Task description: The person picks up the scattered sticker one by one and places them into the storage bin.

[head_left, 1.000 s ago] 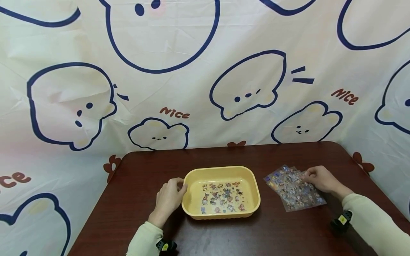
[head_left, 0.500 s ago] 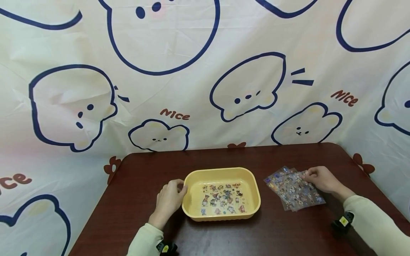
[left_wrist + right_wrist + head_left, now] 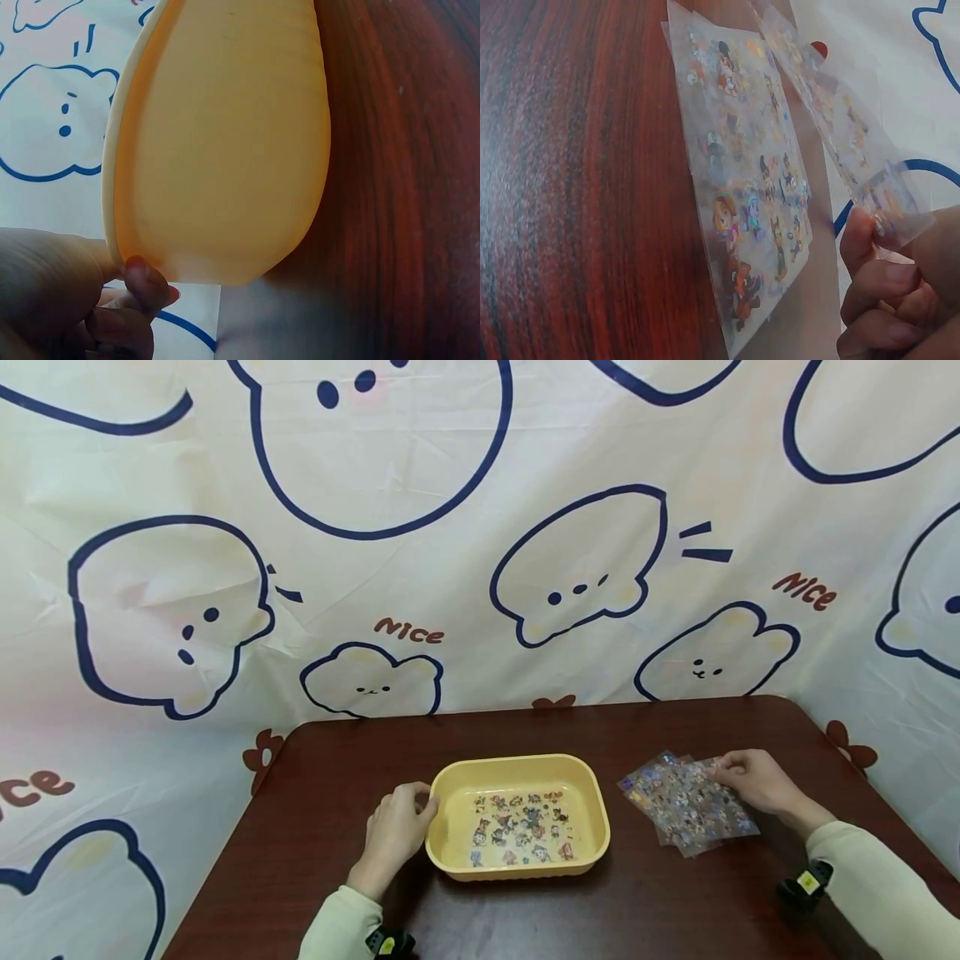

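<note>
Sticker sheets: part in the tray, part outside

Inside the yellow tray (image 3: 525,872): what we take to be one clear sticker sheet (image 3: 519,828), lying flat, apparently done. Outside, to its right: a pile of sheets (image 3: 746,172) on the dark table (image 3: 337,827), by our judgement left over; exact count unclear. One lifted sheet (image 3: 847,135), corner pinched by our right hand (image 3: 761,783), tilted above the pile. Our left hand (image 3: 393,827) pinches the tray's rim

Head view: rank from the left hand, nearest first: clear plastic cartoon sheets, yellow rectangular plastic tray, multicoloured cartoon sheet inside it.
1. Yellow rectangular plastic tray, gripped at left end.
2. Multicoloured cartoon sheet, inside the tray.
3. Clear plastic cartoon sheets, to the right.
</note>
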Available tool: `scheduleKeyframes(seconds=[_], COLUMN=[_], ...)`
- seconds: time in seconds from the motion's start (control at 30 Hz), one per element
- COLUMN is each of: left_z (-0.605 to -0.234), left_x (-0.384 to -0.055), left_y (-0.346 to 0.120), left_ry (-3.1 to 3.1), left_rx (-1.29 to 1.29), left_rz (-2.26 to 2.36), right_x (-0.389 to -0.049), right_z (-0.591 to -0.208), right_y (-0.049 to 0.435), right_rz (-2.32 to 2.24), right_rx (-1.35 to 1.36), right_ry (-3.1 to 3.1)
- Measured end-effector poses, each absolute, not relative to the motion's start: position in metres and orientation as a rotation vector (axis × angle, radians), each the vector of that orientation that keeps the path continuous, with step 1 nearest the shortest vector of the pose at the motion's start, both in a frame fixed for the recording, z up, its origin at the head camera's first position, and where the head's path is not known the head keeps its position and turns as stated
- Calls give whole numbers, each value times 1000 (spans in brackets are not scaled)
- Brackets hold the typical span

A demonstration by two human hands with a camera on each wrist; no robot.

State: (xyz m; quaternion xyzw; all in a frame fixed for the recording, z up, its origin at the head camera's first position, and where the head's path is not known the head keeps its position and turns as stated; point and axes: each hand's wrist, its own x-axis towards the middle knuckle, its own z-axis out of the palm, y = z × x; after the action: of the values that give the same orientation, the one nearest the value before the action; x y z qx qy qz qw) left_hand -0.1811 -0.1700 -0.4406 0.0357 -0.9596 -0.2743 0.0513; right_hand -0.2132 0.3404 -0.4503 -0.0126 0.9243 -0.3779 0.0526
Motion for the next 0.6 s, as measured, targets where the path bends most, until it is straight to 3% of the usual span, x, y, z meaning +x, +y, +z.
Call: scheduleKeyframes(seconds=[0.6], left_z=[-440], left_x=[-181], left_y=[-170], left_ry=[-2920], left_rx=[109], left_rz=[-823], right_x=[-211], right_z=[-437], right_y=[337], right_rz=[-1259], right_rx=[-64], right_ry=[2829])
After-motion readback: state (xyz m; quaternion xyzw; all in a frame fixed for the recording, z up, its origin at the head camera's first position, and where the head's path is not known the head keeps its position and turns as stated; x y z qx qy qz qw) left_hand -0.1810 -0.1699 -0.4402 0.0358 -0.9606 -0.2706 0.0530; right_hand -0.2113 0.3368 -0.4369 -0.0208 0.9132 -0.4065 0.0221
